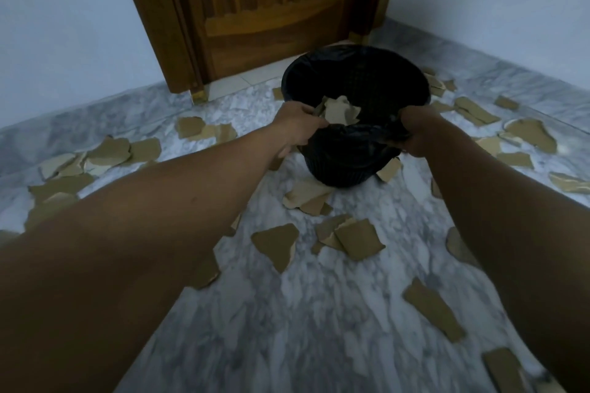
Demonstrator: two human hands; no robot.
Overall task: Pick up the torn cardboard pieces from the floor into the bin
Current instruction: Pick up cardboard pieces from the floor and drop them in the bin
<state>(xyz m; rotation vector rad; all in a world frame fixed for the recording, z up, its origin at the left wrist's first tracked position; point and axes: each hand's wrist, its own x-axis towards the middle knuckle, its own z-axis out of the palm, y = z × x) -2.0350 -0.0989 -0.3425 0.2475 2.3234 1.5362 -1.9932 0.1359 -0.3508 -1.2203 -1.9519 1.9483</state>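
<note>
A panelled wooden door (255, 9) stands between pale bluish walls (64, 25) by the room's corner, above a grey-veined white marble floor (319, 329), dimly lit.

A black bin (344, 156) with tan cardboard pieces (277, 244) on grey-veined white marble floor (319, 329), brown door (255, 9).

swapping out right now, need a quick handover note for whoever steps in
Hands: left hand grips the near-left rim of the bin; right hand grips its near-right rim and liner.
Bin: on the marble floor, in front of the wooden door.
Done: a few pale pieces show at the bin's mouth by the left fingers; whether dropped in or held is unclear.
Left: many torn cardboard pieces lie scattered all round the bin.
</note>
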